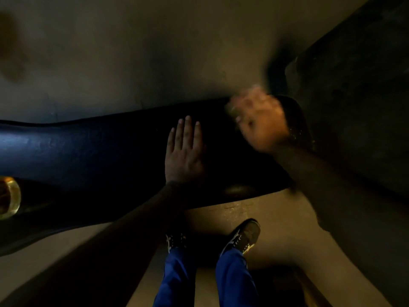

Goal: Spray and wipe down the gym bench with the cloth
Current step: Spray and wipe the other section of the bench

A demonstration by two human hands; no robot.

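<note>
The long dark blue padded gym bench (88, 151) runs from the left edge of the picture toward the right, and it is the surface the person bends over. The left hand (183, 156) lies flat on the surface near its middle, a bit closer to the far edge. Its fingers (188, 131) are straight and close together, and they point away from the person. This hand holds nothing. The right hand (259, 120) is at the right end of the surface, near the far corner. It is very blurry. Its fingers look curled, but I cannot tell if it grips something or not. The cloth cannot be picked out in the blur, and I cannot tell where it is. Just beside the right hand, at the very end of the surface, there is a dark rounded shape (296, 120) that is too dim to name. At the left edge of the picture, by the near side of the surface, a round shiny yellowish thing (10, 198) shows. The dusty tan floor (254, 209) lies below the near edge. Two dark lace-up shoes (243, 235) stand on the floor, and blue trouser legs (234, 280) come down to them. A big dark block (354, 85) fills the top right corner.
</note>
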